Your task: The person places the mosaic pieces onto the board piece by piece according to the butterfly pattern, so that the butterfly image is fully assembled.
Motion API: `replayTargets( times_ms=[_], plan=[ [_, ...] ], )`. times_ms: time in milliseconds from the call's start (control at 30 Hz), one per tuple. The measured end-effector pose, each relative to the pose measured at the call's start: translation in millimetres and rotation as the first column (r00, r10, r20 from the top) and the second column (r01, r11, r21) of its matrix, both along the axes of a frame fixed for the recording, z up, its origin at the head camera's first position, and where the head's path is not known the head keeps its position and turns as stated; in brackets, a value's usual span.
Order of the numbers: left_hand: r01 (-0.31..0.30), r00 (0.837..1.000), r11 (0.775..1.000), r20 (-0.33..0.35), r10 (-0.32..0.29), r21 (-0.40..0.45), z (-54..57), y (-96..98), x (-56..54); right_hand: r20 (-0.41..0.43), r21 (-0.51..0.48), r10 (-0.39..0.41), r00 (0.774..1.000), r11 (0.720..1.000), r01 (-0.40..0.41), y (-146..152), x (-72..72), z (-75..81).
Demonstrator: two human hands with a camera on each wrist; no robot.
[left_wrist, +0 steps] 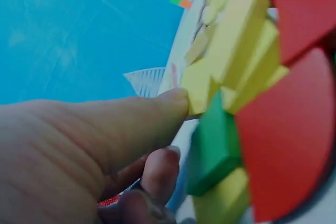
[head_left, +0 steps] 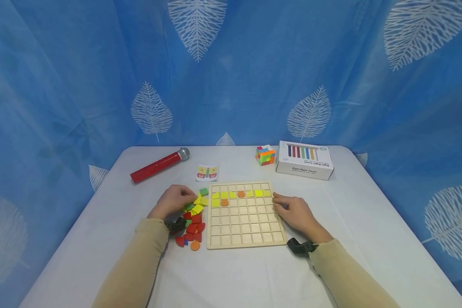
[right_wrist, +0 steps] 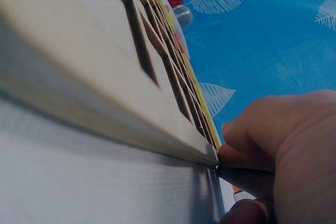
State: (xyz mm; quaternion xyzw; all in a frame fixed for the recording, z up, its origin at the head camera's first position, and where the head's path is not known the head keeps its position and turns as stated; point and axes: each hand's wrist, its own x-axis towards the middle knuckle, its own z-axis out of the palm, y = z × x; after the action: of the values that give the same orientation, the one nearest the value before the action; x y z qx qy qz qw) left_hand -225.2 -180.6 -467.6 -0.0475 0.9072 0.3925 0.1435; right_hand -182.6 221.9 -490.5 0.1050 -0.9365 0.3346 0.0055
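Observation:
My left hand [head_left: 174,200] is at the pile left of the wooden grid board [head_left: 246,246]. In the left wrist view its thumb lies against a yellow tile [left_wrist: 198,88], which it pinches; the index finger is hidden. A green tile [left_wrist: 214,148] and a red quarter-circle tile [left_wrist: 291,135] are close by. My right hand [head_left: 297,214] rests at the board's right edge, fingertips touching its side with relaxed fingers. Yellow tiles [head_left: 258,193] and an orange disc [head_left: 241,194] sit in the board's second row, with another orange disc [head_left: 224,202] in the third.
Red tiles [head_left: 191,229] and a loose orange disc [head_left: 195,245] lie below my left hand. Behind the board are a pattern card [head_left: 207,173], a red microphone [head_left: 158,166], a puzzle cube [head_left: 265,155] and a white box [head_left: 304,160]. A blue leaf-print curtain [head_left: 231,85] surrounds the table.

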Motion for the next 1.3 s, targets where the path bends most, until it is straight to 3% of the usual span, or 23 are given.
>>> replayTargets(
  times_ms=[167, 267, 533, 800, 1300],
  plan=[
    [-0.105, 0.994, 0.992, -0.019, 0.107, 0.071, 8.6, -3.8, -0.6, -0.003, -0.006, -0.008, 1.000, 1.000, 0.008, 0.1, -1.2, -1.1],
    [-0.131, 0.988, 0.986, -0.070, 0.139, 0.102, 14.7, 1.3, -0.4, -0.008, -0.003, -0.007, 1.000, 1.000, 0.007, 0.2, -1.4, -1.9],
    [-0.018, 0.983, 0.999, -0.183, 0.023, 0.028, 24.0, 53.0, 7.6, 0.003, 0.002, -0.004, 1.000, 1.000, 0.004, 1.0, -1.9, -2.4],
    [0.054, 0.981, 0.996, -0.181, -0.067, -0.074, 20.1, 103.0, 6.6, -0.009, -0.004, -0.006, 1.000, 1.000, 0.006, 1.8, -2.0, -3.1],
    [0.067, 0.974, 0.968, -0.193, -0.115, -0.241, 2.3, 122.2, 6.1, 0.007, -0.004, -0.013, 1.000, 1.000, 0.013, 2.2, -1.8, -3.2]
  ],
)
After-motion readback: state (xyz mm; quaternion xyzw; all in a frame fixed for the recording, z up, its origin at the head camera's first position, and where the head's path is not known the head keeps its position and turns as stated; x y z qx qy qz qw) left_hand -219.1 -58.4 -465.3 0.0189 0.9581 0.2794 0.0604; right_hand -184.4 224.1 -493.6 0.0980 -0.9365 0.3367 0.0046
